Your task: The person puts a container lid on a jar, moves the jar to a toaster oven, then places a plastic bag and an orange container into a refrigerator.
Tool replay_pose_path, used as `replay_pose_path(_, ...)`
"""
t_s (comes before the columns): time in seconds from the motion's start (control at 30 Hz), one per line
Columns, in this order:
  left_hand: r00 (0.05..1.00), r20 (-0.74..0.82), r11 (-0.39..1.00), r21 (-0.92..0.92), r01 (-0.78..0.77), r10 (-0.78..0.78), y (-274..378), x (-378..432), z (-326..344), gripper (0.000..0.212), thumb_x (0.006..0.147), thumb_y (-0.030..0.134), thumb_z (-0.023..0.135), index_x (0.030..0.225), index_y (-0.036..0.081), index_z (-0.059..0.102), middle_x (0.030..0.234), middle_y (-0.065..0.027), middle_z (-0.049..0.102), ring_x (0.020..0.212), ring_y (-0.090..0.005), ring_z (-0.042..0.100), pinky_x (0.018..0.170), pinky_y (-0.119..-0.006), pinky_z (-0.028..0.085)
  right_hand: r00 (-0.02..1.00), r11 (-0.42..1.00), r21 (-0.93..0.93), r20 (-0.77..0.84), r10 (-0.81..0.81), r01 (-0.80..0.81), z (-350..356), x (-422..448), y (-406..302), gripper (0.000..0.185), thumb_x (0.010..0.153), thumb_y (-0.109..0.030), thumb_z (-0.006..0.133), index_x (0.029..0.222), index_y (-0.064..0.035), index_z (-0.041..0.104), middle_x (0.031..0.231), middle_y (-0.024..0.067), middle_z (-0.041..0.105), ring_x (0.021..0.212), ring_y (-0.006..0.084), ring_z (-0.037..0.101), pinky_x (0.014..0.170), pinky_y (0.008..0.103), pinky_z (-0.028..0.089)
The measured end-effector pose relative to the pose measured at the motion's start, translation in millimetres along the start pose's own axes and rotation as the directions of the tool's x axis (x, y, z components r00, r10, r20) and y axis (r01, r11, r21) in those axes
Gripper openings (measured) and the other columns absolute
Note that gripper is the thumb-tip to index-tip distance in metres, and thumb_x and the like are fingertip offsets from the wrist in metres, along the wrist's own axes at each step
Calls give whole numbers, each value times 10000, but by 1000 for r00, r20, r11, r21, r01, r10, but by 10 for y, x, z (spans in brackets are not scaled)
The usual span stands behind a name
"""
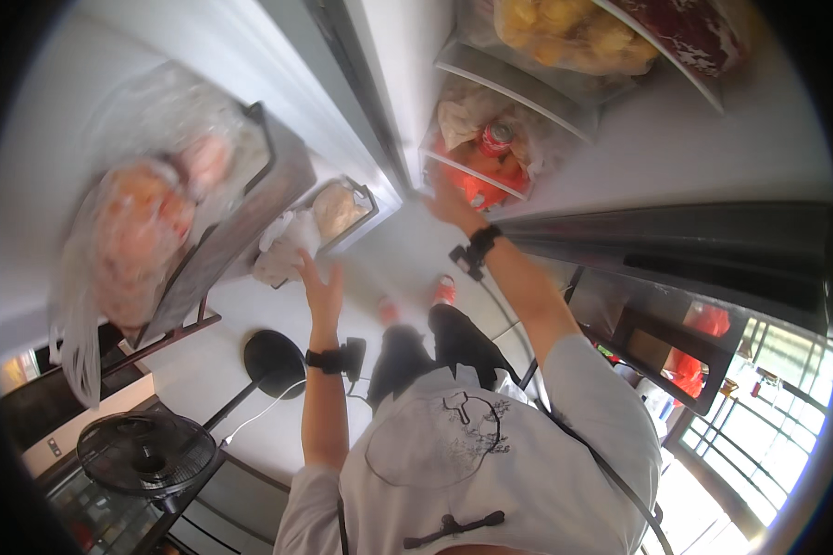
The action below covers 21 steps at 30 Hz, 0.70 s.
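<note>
Before me stands an opened refrigerator. My left hand (323, 288) has its fingers spread, with nothing visible between them. Its fingertips overlap a white plastic bag (291, 239) in a low drawer (361, 223); whether they touch it cannot be told. Beside that bag lies a pale tan bundle (337, 209). My right hand (452, 205) is blurred at the lowest door bin (475, 173), close to its front rail. Inside the bin are a red plastic bag (486, 184), a red can (496, 137) and a crumpled pale bag (458, 121). The right hand's grip is unclear.
A frosted drawer (232, 215) at left holds bagged pinkish food (146, 215). Upper door bins carry a bag of yellow pieces (569, 35) and a dark red package (694, 31). A pedestal fan (146, 454) stands at lower left, its round base (274, 364) on the floor near a white cable (264, 409).
</note>
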<state>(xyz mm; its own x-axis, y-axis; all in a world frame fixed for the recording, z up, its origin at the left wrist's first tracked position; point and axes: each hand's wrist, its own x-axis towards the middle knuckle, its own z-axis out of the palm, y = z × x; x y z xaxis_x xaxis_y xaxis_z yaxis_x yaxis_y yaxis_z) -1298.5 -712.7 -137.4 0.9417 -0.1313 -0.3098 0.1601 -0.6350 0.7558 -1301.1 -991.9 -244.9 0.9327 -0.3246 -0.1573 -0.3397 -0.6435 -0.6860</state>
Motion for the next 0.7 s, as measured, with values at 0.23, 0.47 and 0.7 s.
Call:
replay_pose_path(0.23, 973, -30, 972, 56, -227, 229, -386, 267, -191, 632, 779, 285, 554, 1288, 84, 238, 1147, -133, 414, 1046, -236, 385, 876, -308, 309, 907, 983, 77, 380, -184, 168, -36, -722, -1119, 418, 782, -274, 510, 1120, -32, 468, 1048, 186, 522, 962, 328, 496, 849, 369, 380)
replay_pose_path(0.47, 984, 7, 909, -383, -164, 181, -504, 302, -1334, 251, 793, 224, 514, 960, 47, 575, 784, -28, 597, 694, -103, 542, 632, -221, 421, 684, 920, 215, 618, -389, 329, 6, -712, -2765, 421, 797, -301, 501, 1125, -39, 472, 1072, 149, 528, 934, 261, 520, 799, 334, 413)
replay_pose_path(0.7, 893, -401, 708, -691, -147, -206, -938, 826, -3052, 189, 772, 205, 521, 807, 27, 577, 632, -16, 547, 544, -60, 472, 459, -188, 354, 430, 823, 268, 748, -506, 501, 877, -832, -3865, 421, 793, -332, 481, 1075, -20, 500, 1043, 174, 530, 945, 316, 506, 844, 355, 375)
